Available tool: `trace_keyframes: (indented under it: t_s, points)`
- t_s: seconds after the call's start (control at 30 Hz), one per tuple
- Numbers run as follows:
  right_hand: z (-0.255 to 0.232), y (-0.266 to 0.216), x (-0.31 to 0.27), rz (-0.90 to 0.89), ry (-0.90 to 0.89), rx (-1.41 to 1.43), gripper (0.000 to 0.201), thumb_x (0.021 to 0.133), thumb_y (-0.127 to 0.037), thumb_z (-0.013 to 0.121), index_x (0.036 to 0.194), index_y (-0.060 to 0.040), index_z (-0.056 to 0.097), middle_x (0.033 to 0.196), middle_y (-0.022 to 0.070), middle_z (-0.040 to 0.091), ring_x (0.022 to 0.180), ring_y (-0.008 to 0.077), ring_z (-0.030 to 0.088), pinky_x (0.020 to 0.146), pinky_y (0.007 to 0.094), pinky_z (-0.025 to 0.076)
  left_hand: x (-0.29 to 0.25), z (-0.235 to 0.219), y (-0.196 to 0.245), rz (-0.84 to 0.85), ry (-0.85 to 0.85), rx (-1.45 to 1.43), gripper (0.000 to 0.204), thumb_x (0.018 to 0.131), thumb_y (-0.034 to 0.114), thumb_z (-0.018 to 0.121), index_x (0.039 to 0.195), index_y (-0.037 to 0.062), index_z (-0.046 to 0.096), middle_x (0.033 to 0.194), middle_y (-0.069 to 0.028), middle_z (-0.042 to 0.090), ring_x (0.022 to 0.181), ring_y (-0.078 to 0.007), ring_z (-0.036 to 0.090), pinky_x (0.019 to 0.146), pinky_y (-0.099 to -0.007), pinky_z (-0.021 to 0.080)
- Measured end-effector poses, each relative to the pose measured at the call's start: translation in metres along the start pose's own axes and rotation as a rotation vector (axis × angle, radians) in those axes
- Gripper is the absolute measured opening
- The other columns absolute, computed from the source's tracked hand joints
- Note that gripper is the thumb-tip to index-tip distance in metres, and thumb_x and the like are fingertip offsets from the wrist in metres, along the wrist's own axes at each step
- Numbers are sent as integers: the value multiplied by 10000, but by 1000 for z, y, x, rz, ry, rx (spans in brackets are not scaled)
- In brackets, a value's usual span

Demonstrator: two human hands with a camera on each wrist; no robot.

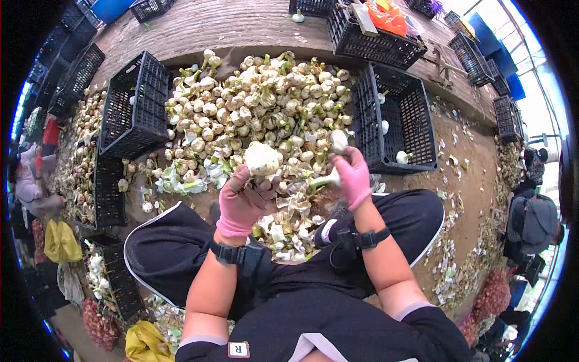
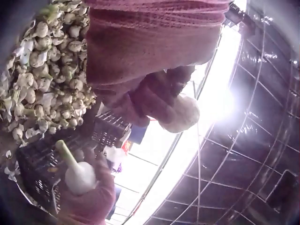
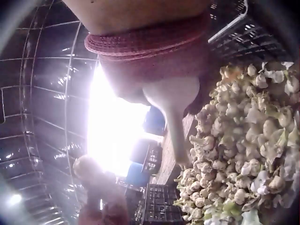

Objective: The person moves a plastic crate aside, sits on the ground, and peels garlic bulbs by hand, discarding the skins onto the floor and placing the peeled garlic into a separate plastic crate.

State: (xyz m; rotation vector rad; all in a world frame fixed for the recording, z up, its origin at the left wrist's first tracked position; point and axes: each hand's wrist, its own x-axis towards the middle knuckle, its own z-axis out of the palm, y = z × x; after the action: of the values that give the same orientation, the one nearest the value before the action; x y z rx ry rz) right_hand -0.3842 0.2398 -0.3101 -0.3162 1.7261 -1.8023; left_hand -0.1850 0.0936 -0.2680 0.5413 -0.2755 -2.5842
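Note:
My left hand (image 1: 248, 196), in a pink glove with soiled fingers, holds up a large whitish garlic bulb (image 1: 263, 158) at its fingertips. My gloved right hand (image 1: 352, 176) grips a smooth white garlic bulb with a pale green stem (image 1: 325, 180); in the left wrist view this bulb (image 2: 80, 178) lies against the palm. At the right fingertips in the head view is a blurred, pale rounded thing (image 1: 339, 142). Both hands are raised above the near side of a big heap of garlic bulbs (image 1: 259, 96), apart from each other.
Black plastic crates stand left (image 1: 134, 102) and right (image 1: 395, 117) of the heap; the right one holds several white bulbs. Peeled skins (image 1: 286, 232) lie between my crossed legs. Behind the heap, a crate with an orange bag (image 1: 388, 17) stands on boards. Another person (image 1: 36, 181) sits far left.

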Motion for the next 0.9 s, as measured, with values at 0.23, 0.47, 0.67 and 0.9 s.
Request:
trace_keyframes:
  t_s: [0.23, 0.47, 0.67, 0.9]
  points:
    - [44, -13, -37, 15, -374, -2, 435, 811, -282, 744, 1090, 5, 572, 976, 79, 638, 841, 122, 607, 739, 256, 496, 3, -3, -29, 210, 180, 484, 170, 912, 118, 605, 1038, 10, 565, 879, -40, 619, 804, -137, 624, 738, -249, 522]
    - [40, -1, -32, -246, -281, -677, 456, 797, -383, 690, 1054, -17, 599, 962, 181, 636, 868, 311, 630, 767, 372, 495, -4, -10, -48, 322, 138, 795, 139, 877, 48, 640, 986, 4, 566, 919, -30, 605, 811, -85, 581, 743, -231, 495]
    - [40, -3, -36, -375, -257, -722, 354, 802, -309, 648, 1023, -34, 615, 956, 189, 635, 893, 348, 614, 779, 392, 490, -4, -3, -45, 167, 191, 546, 129, 876, 36, 624, 977, 12, 548, 900, -37, 606, 783, -117, 622, 711, -241, 528]
    - [44, -14, -41, -331, -242, -729, 196, 775, -237, 618, 830, -49, 621, 809, 157, 633, 785, 325, 618, 695, 394, 488, 0, -17, -52, 313, 194, 736, 126, 874, 49, 627, 966, 20, 547, 891, -38, 616, 780, -107, 620, 707, -232, 517]
